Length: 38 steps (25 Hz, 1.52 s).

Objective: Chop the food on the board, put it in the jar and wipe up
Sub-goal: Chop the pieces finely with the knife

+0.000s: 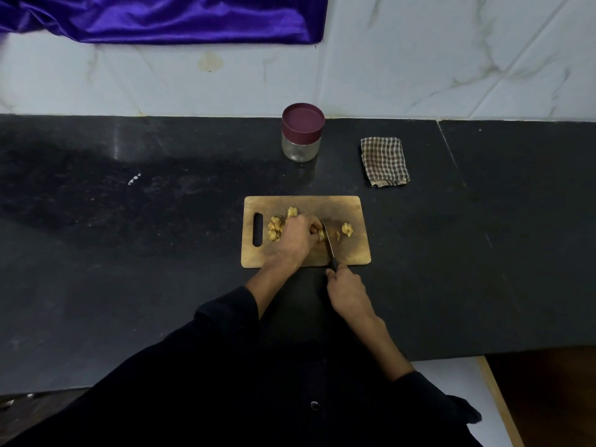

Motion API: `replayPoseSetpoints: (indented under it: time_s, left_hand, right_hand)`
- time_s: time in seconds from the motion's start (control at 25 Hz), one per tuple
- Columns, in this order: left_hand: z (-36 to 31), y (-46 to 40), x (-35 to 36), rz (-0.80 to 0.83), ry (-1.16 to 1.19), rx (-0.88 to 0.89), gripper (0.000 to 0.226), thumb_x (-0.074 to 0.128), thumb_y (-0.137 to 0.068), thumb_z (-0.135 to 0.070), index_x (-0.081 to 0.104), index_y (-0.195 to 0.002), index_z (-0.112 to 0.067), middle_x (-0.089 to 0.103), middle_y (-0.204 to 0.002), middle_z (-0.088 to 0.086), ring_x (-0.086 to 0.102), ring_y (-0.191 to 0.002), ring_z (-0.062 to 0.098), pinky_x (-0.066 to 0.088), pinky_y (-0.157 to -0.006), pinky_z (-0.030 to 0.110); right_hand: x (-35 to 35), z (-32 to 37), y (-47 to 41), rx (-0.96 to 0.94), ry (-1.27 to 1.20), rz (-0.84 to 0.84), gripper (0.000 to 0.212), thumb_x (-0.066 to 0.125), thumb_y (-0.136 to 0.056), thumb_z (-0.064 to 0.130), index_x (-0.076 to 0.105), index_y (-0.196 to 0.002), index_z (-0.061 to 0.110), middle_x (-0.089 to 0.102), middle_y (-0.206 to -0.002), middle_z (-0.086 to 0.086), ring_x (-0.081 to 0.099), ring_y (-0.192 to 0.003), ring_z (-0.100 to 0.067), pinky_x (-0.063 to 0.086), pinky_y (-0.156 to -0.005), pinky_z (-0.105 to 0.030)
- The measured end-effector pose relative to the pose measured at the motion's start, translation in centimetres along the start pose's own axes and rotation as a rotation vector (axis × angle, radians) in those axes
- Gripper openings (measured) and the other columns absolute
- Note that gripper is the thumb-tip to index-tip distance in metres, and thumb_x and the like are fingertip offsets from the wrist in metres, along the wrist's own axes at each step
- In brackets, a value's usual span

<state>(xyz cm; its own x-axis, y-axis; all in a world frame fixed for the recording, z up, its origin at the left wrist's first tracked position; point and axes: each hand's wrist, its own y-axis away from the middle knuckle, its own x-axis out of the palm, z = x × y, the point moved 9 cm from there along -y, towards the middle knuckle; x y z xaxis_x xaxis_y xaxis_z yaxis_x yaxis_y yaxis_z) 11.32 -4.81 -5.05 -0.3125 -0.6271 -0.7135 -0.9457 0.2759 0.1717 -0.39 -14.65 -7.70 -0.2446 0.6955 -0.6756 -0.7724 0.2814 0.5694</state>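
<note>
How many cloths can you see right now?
2. A folded checked cloth lies on the counter, right of the jar. A shiny purple cloth hangs against the wall, top left. None appears hidden.

Single head-worn wide-angle view, looking forward and steeply down from above the dark stone counter. The wooden rectangular chopping board sits near centre; the white marble-patterned wall lies at 12 o'clock.
</note>
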Motion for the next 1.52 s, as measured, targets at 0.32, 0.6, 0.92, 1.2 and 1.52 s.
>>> replayPoseSetpoints:
  time_s: [0.32,0.6,0.92,1.2,1.52]
  left_hand:
    - [-0.1,0.2,0.1,-0.005,0.0,-0.003,0.019,0.067,-0.084,-0.006,0.069,-0.102,-0.011,0.068,-0.105,0.003,0.061,-0.093,0.009,0.048,-0.082,0.019]
    - [-0.2,0.4,0.1,-0.027,0.007,0.061,0.018,0.068,-0.083,-0.006,0.069,-0.101,-0.01,0.067,-0.104,0.004,0.061,-0.093,0.009,0.048,-0.08,0.017]
    - [-0.4,0.8,0.2,-0.02,-0.026,0.124,0.019,0.067,-0.085,-0.008,0.068,-0.103,-0.01,0.06,-0.108,0.003,0.056,-0.092,0.008,0.046,-0.086,0.018]
    - [0.1,0.3,-0.2,0.019,0.028,0.008,0.014,0.067,-0.085,-0.008,0.069,-0.099,-0.009,0.068,-0.101,0.002,0.061,-0.092,0.008,0.046,-0.079,0.015]
    - [0.3,-0.4,-0.7,0.133,0.124,-0.106,0.008,0.061,-0.09,-0.007,0.067,-0.092,-0.012,0.066,-0.09,0.002,0.067,-0.077,0.013,0.056,-0.056,0.02]
  right_hand:
    - [-0.8,0.7,-0.4,-0.032,-0.091,-0.08,0.03,0.037,-0.106,0.028,0.055,-0.112,0.005,0.062,-0.111,-0.017,0.059,-0.093,-0.026,0.047,-0.077,-0.038]
    - [-1.8,-0.5,-0.7,-0.042,-0.122,-0.093,0.031,0.038,-0.105,0.035,0.055,-0.111,0.01,0.063,-0.108,-0.016,0.062,-0.096,-0.031,0.051,-0.082,-0.043]
    - [-1.3,-0.2,-0.8,-0.067,-0.027,-0.055,0.031,0.038,-0.105,0.035,0.054,-0.112,0.01,0.06,-0.108,-0.013,0.06,-0.099,-0.028,0.05,-0.086,-0.045]
    - [-1.5,-0.1,-0.7,-0.083,0.013,-0.047,0.031,0.038,-0.104,0.036,0.054,-0.113,0.011,0.062,-0.108,-0.013,0.061,-0.1,-0.029,0.05,-0.089,-0.05]
    - [-1.4,-0.1,-0.2,-0.137,0.089,-0.052,0.03,0.038,-0.105,0.034,0.054,-0.112,0.01,0.064,-0.107,-0.013,0.061,-0.1,-0.03,0.049,-0.083,-0.043]
